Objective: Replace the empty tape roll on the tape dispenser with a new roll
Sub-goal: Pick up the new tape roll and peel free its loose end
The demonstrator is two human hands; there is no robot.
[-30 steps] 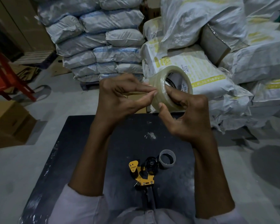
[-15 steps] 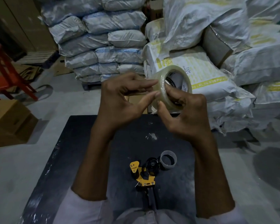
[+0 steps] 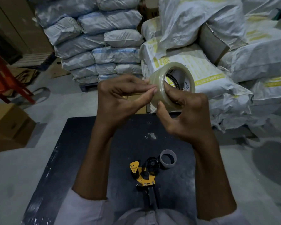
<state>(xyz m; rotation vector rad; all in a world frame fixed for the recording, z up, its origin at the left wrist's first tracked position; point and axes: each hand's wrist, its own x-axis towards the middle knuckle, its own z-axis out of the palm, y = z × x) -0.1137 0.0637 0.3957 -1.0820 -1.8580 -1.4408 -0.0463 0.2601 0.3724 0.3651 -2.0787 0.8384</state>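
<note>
New tape roll (image 3: 159, 88) held up at centre frame, above the far edge of the black counter (image 3: 88, 143). Right hand (image 3: 186, 116): grip closed on the roll, fingers through its core, thumb on the outer face. Left hand (image 3: 118, 98): thumb and forefinger pinched at the roll's left edge. Lower centre on the counter: yellow tape dispenser (image 3: 144, 174), with the empty core (image 3: 168, 160) just beside it on the right.

Both hands held the new tape roll (image 3: 172, 86) above the black tabletop (image 3: 81, 143): the right hand (image 3: 185, 114) gripped it, the left hand (image 3: 120, 98) pinched its edge. The tape dispenser (image 3: 143, 173) lay beside the empty core (image 3: 168, 159).
</note>
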